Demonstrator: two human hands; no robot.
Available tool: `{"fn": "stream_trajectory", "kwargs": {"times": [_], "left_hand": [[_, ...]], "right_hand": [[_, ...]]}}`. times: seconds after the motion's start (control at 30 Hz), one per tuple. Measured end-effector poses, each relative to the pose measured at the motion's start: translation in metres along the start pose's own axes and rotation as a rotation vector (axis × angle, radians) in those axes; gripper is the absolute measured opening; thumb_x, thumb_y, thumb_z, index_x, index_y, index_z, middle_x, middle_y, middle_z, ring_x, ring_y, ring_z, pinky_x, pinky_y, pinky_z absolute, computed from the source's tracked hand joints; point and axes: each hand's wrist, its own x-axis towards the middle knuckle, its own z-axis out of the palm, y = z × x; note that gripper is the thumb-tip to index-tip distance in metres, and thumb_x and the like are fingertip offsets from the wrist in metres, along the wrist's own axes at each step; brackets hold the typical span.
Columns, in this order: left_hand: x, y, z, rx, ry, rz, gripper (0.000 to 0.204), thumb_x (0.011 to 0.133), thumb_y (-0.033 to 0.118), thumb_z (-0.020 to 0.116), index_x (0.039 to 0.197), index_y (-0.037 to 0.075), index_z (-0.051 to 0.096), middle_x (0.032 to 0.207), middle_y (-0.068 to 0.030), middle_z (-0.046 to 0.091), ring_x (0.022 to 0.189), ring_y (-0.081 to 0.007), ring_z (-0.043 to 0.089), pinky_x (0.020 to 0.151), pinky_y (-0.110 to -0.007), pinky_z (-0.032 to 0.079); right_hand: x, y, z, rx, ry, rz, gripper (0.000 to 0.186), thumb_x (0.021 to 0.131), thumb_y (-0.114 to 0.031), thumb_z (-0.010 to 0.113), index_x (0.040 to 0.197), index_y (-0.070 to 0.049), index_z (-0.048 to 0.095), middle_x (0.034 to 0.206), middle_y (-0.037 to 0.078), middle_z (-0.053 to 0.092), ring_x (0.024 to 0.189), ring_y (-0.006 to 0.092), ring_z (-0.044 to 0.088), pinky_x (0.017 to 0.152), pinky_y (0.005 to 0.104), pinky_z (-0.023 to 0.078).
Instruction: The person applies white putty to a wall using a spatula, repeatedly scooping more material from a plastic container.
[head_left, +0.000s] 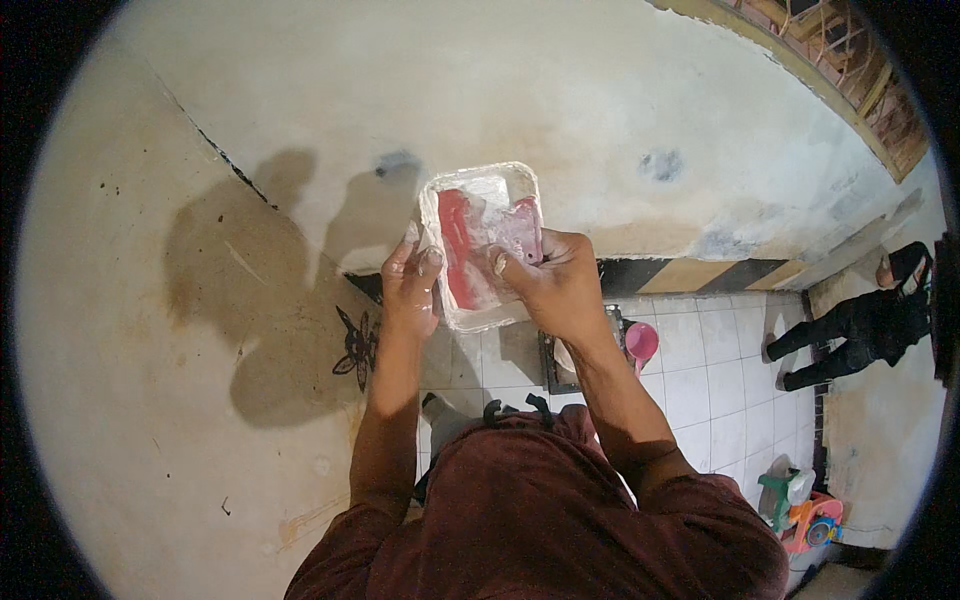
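In front of the wall I hold a white rectangular plastic tub, its rim and inside smeared with white paste. My left hand is closed on the tub's left side, with paste on its fingertips. Inside the tub lies a flat red and pink plastic spreader, its middle coated with the paste. My right hand is closed on the spreader's right part, its thumb pressed on top. The fingers underneath are hidden.
A patchy plastered wall rises ahead and to the left. Below, on white floor tiles, are a pink dipper and a dark-edged object partly behind my arm. At right stand a person in dark clothes and a colourful toy.
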Motion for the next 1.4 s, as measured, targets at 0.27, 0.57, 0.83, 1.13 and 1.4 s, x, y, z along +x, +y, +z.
{"fn": "stream_trajectory", "kwargs": {"times": [0.27, 0.57, 0.83, 1.13, 1.4], "left_hand": [[-0.006, 0.013, 0.001, -0.052, -0.059, -0.145, 0.04, 0.085, 0.016, 0.066, 0.12, 0.0, 0.055, 0.11, -0.0055, 0.062, 0.098, -0.017, 0.06, 0.09, -0.033, 0.049], [-0.007, 0.018, 0.0, 0.185, -0.118, -0.139, 0.056, 0.082, 0.003, 0.067, 0.134, -0.001, 0.047, 0.118, -0.0052, 0.06, 0.102, -0.0118, 0.056, 0.091, -0.027, 0.044], [-0.014, 0.011, -0.003, 0.201, -0.108, -0.089, 0.057, 0.08, -0.005, 0.065, 0.134, -0.003, 0.045, 0.127, -0.0086, 0.055, 0.111, -0.0142, 0.053, 0.097, -0.028, 0.041], [-0.014, 0.002, -0.011, 0.204, 0.038, -0.114, 0.064, 0.075, -0.006, 0.067, 0.134, -0.002, 0.043, 0.125, -0.009, 0.056, 0.111, -0.0175, 0.054, 0.093, -0.03, 0.046], [0.0, -0.01, -0.02, -0.047, 0.121, -0.139, 0.063, 0.076, -0.009, 0.066, 0.134, 0.001, 0.044, 0.118, -0.0088, 0.059, 0.098, -0.0165, 0.061, 0.078, -0.028, 0.053]], "right_hand": [[0.0, -0.004, -0.005, -0.065, 0.039, 0.045, 0.016, 0.082, -0.013, 0.068, 0.083, 0.003, 0.069, 0.066, 0.004, 0.065, 0.061, 0.0063, 0.054, 0.056, 0.0261, 0.045], [-0.002, 0.007, 0.001, 0.034, 0.128, 0.02, 0.014, 0.083, -0.011, 0.066, 0.084, 0.002, 0.07, 0.067, 0.001, 0.064, 0.063, 0.005, 0.053, 0.056, 0.0237, 0.044], [-0.003, 0.004, -0.005, 0.117, 0.232, 0.054, 0.014, 0.084, -0.011, 0.065, 0.084, 0.003, 0.069, 0.066, -0.002, 0.06, 0.061, 0.0042, 0.05, 0.052, 0.023, 0.041], [-0.003, 0.044, -0.024, 0.093, 0.48, -0.145, 0.011, 0.086, -0.009, 0.065, 0.087, 0.001, 0.07, 0.071, 0.0, 0.062, 0.065, 0.0087, 0.054, 0.058, 0.0241, 0.043], [0.003, 0.033, -0.025, 0.683, 0.414, 0.092, 0.017, 0.087, -0.013, 0.065, 0.1, -0.003, 0.062, 0.091, 0.004, 0.063, 0.076, 0.0147, 0.059, 0.056, 0.0305, 0.046]]}}
